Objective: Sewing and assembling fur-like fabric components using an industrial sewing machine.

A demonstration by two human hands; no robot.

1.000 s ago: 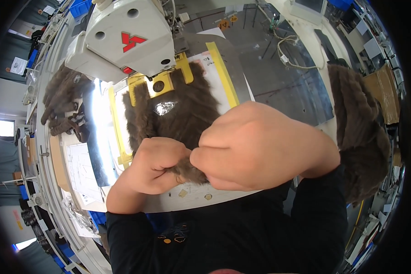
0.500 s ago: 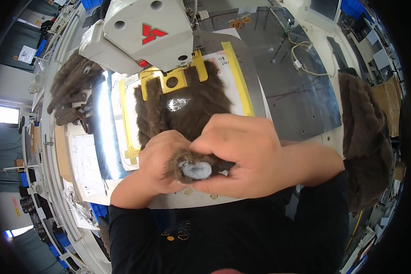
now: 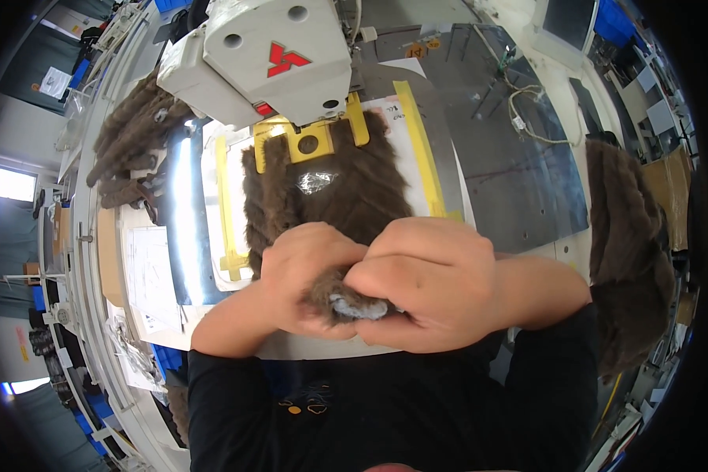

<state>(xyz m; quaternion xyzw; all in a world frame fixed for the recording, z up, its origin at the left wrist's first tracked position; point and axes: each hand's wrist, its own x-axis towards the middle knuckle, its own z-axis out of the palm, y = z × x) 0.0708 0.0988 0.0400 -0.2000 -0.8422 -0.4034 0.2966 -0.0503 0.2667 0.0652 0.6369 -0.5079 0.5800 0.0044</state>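
Observation:
Between my two hands, close to my chest, is a small brown fur piece (image 3: 322, 295) with a pale grey-white inside showing at its end. My left hand (image 3: 303, 271) is closed round its left side. The fingers of my right hand (image 3: 433, 283) pinch its right edge, knuckles up, and hide part of it. Beyond my hands a larger brown fur panel (image 3: 354, 185) lies on a white sheet under a yellow clamp plate (image 3: 308, 145). A shiny clear scrap (image 3: 316, 183) rests on that panel. Above the plate stands the white sewing machine head (image 3: 279, 59).
Brown fur pieces (image 3: 138, 130) are heaped at the left; another brown fur (image 3: 629, 244) hangs over the right edge. Yellow tape strips (image 3: 421, 149) border the sheet. A grey metal plate (image 3: 519, 181) with a pale cable (image 3: 527, 110) extends right. Paper sheets (image 3: 153, 267) lie at the left.
My hands have come closer together, and the fur piece's pale inside is folded narrower and less exposed. The whole view has shifted slightly; the clamped panel looks the same.

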